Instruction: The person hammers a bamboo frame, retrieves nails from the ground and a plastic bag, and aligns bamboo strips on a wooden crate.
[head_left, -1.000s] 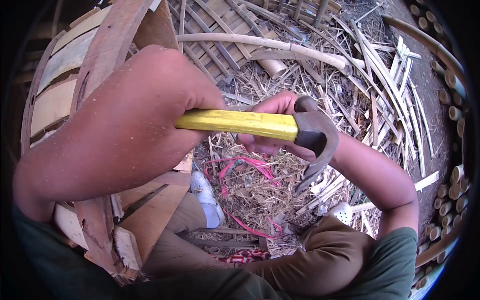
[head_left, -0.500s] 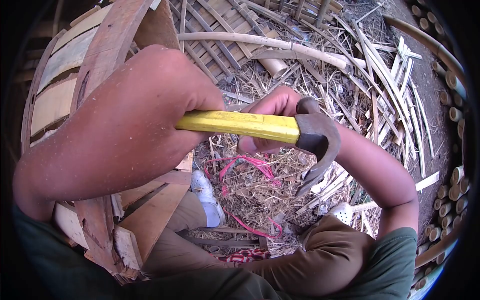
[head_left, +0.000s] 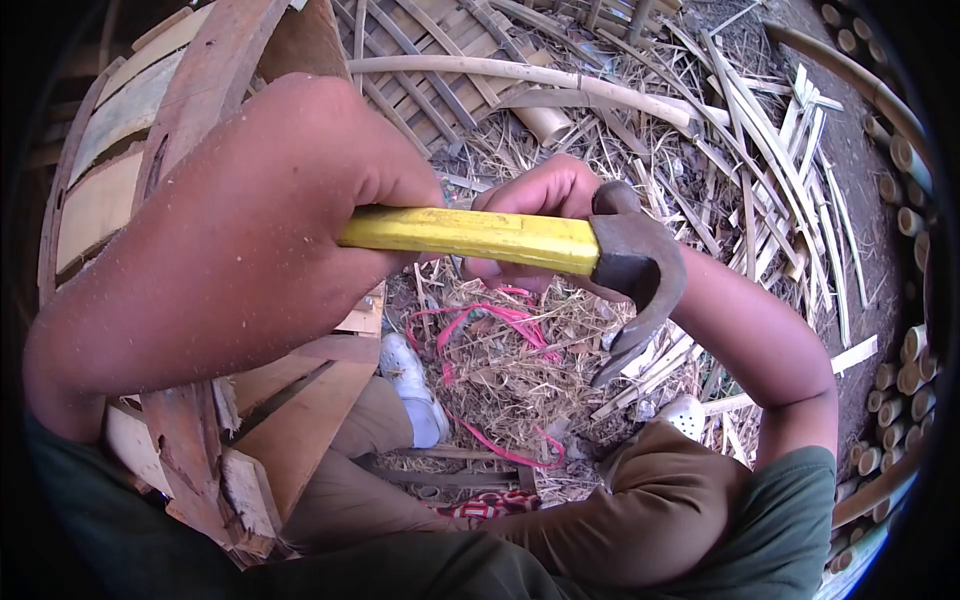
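Observation:
My left hand [head_left: 345,150] is closed around the yellow handle of a claw hammer [head_left: 500,237]. The hammer lies nearly level in front of me, its dark rusty head to the right and the curved claw pointing down. Behind the handle is my right hand [head_left: 540,200], its fingers curled in; the handle partly covers it, and whatever it may hold is hidden. At my left stands a slatted wooden crate [head_left: 185,110], with rough boards [head_left: 310,420] reaching down beside my left leg.
Straw and wood scraps cover the ground, with pink plastic string [head_left: 500,320] between my shoes. Split bamboo strips [head_left: 800,190] lie at the right, near stacked bamboo poles [head_left: 910,225]. A long bamboo piece [head_left: 520,80] crosses in front of a slatted panel [head_left: 420,60].
The hammer handle and my left hand have shifted slightly up and left. My right hand has moved a little up with them, still behind the handle.

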